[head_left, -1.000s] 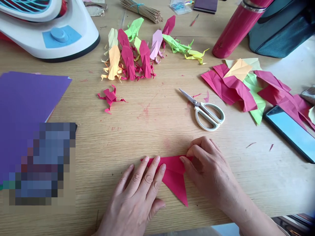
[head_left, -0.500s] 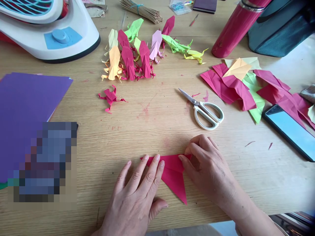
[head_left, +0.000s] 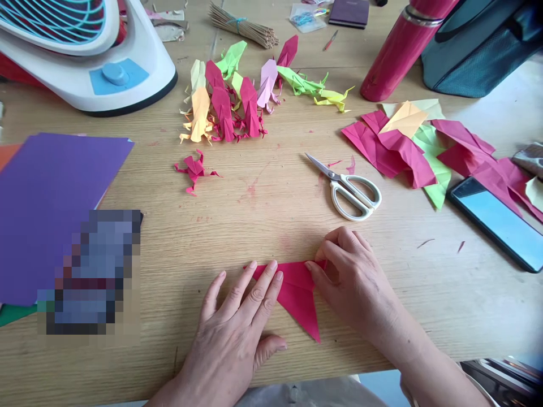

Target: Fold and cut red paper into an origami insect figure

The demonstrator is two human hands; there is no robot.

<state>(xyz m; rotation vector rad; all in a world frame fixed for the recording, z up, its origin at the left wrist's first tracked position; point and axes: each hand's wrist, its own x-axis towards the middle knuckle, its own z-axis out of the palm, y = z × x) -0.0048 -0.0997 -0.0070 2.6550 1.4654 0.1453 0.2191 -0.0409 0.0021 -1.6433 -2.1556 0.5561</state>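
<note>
A folded red paper triangle (head_left: 299, 297) lies on the wooden table (head_left: 254, 226) near its front edge, point toward me. My left hand (head_left: 237, 330) lies flat with fingers stretched out, pressing the paper's left part. My right hand (head_left: 354, 282) has its fingers curled and pinched on the paper's right corner, which it partly hides.
White-handled scissors (head_left: 350, 189) lie just beyond my right hand. Several folded paper figures (head_left: 237, 93) sit at the back, a small red one (head_left: 194, 169) apart. Purple sheets (head_left: 51, 198) lie left, creased papers (head_left: 407, 141) and a phone (head_left: 496, 223) right, a red bottle (head_left: 399, 51) and a fan base (head_left: 97, 62) behind.
Both hands stay on the red paper with almost no movement. The view has shifted slightly, so everything sits a little higher in the picture.
</note>
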